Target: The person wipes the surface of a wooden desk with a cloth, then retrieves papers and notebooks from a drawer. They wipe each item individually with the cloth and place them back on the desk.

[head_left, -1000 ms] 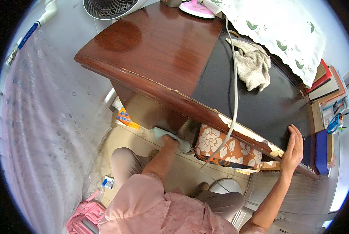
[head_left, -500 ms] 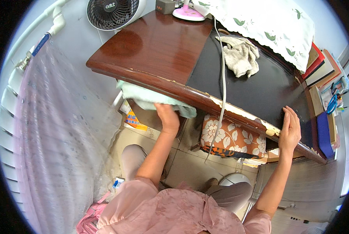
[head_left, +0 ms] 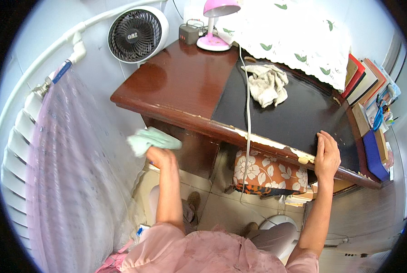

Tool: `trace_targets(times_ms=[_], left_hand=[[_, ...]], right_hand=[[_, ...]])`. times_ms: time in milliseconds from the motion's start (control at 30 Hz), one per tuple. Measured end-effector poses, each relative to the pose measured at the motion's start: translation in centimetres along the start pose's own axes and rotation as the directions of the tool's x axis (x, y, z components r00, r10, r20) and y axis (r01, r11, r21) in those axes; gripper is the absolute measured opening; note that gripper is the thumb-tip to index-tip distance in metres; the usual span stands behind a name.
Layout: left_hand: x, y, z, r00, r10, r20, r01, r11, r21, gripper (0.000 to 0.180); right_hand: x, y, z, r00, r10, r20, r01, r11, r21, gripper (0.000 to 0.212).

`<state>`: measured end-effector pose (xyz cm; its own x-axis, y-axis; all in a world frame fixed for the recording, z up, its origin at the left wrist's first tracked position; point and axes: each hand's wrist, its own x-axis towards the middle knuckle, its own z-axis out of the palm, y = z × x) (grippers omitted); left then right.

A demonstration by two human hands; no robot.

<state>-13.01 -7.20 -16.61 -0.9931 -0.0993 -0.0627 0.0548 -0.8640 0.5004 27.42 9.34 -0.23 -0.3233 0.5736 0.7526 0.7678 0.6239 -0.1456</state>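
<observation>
A pale green cloth (head_left: 155, 139) is bunched in my left hand (head_left: 161, 157), whose fingers close on it below the desk's left front corner. Part of the cloth hangs over toward the plastic-covered radiator. On the right, my right hand (head_left: 327, 154) lies over the front edge of the desk (head_left: 176, 86), fingers stretched flat on its black top and holding nothing. A crumpled off-white rag (head_left: 268, 86) rests on the black part, behind a white cable (head_left: 249, 104) that crosses the desk and drops over its chipped front edge.
A pink lamp (head_left: 213, 43) and a grey power block (head_left: 190, 34) stand at the back, near a round fan (head_left: 135, 35). Books (head_left: 365, 79) line the right side. Under the desk sits a flower-patterned stool (head_left: 269, 170). Clear plastic sheeting (head_left: 76, 173) drapes the radiator at left.
My left hand has moved left and away from the desk's front side, carrying the green cloth out from beneath the edge. My right hand stays on the desk edge. The view has tilted up.
</observation>
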Motion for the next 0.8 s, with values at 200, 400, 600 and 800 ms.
trace_targets(times_ms=[200, 400, 600, 800], left_hand=[[-0.5, 10.0, 8.6, 0.367, 0.312, 0.876, -0.890, 0.392, 0.233, 0.027], [-1.6, 10.0, 17.6, 0.289, -0.635, 0.717, -0.950, -0.280, 0.134, 0.057], [8.1, 6.0, 22.7, 0.645, -0.582, 0.495, -0.760, -0.559, 0.332, 0.073], [-0.8, 5.4, 20.6, -0.127, -0.827, 0.548, -0.991, 0.083, -0.105, 0.066]], right_hand=[[0.5, -1.0, 0.6, 0.999, -0.035, -0.037, 0.038, 0.997, 0.065, 0.024], [0.2, -0.4, 0.0, 0.995, -0.054, -0.080, 0.056, 0.998, 0.031, 0.020], [0.4, -1.1, 0.1, 0.996, -0.031, -0.085, 0.038, 0.996, 0.079, 0.019], [0.2, -0.4, 0.0, 0.996, -0.016, -0.085, 0.022, 0.997, 0.067, 0.019]])
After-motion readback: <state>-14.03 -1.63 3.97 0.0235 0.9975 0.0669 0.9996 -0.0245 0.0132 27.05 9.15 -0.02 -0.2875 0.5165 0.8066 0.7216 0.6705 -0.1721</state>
